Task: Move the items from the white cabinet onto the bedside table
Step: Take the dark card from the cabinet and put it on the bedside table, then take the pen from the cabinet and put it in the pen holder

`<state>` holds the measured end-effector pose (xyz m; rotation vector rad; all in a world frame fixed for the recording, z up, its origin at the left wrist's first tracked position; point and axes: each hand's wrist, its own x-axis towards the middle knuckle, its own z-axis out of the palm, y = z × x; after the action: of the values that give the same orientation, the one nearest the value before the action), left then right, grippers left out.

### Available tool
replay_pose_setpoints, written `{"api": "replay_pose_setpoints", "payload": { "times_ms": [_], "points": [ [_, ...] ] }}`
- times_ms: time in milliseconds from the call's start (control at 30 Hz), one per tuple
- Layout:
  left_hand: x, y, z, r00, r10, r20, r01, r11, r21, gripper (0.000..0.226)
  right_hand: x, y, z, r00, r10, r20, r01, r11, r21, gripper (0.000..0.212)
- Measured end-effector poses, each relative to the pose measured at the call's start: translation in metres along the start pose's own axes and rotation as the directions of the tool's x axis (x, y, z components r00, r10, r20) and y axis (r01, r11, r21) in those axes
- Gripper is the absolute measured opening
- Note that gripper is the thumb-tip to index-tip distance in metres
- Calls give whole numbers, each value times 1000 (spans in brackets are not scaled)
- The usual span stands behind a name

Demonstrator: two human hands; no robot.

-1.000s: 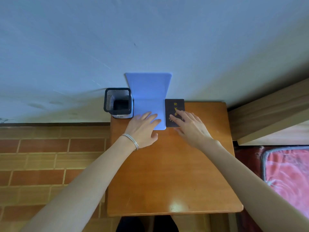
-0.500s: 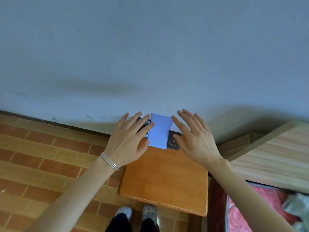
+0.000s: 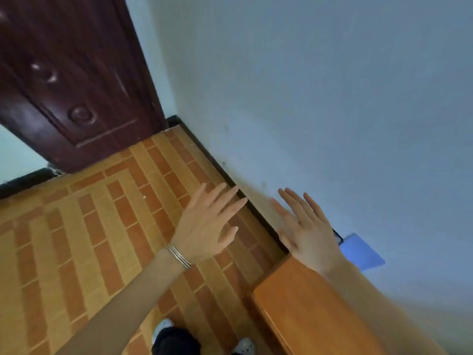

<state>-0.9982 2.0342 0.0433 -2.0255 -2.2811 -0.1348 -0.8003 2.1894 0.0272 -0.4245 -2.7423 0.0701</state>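
Note:
The orange wooden bedside table (image 3: pixel 307 311) sits at the lower right against the pale wall. On its far edge stands a blue bookend (image 3: pixel 362 252), partly hidden by my right wrist. A sliver of the black mesh pen holder (image 3: pixel 339 237) shows beside it. The dark book is hidden. My left hand (image 3: pixel 207 224), with a silver bracelet, hovers over the floor with fingers spread and holds nothing. My right hand (image 3: pixel 304 229) is raised above the table's left end, also spread with nothing in it. The white cabinet is out of view.
Orange and red brick-pattern floor tiles (image 3: pixel 89 239) fill the left. A dark brown door (image 3: pixel 66 80) stands at the upper left, a black skirting (image 3: pixel 225 172) runs along the wall. My shoes (image 3: pixel 163 329) show at the bottom edge.
Both hands have lifted off the bookend and book and pulled away. The view has swung left, so the table slid to the lower right and the door came into sight.

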Motion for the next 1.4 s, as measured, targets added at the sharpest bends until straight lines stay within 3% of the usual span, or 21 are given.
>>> {"api": "replay_pose_setpoints", "payload": {
  "times_ms": [233, 367, 500, 933, 1400],
  "points": [
    [-144, -99, -18, 923, -383, 22, 382, 923, 35, 56, 114, -128, 37, 941, -319, 117, 316, 948, 44, 49],
    [-234, -143, -35, 832, -554, -18, 554, 832, 20, 55, 162, -226, 62, 858, -467, 216, 462, 884, 76, 51],
    [-320, -190, -53, 741, -671, -15, 671, 739, 59, 56, 203, -327, 82, 755, -617, 222, 607, 785, 119, 49],
    [-523, -280, -128, 443, -882, -163, 894, 422, 148, 58, 297, -595, 88, 450, -886, 115, 869, 464, 175, 52],
    [-624, -348, -167, 173, -919, -353, 976, 112, 187, 59, 380, -778, 104, 114, -990, -78, 974, 96, 206, 52]
  ]
}}
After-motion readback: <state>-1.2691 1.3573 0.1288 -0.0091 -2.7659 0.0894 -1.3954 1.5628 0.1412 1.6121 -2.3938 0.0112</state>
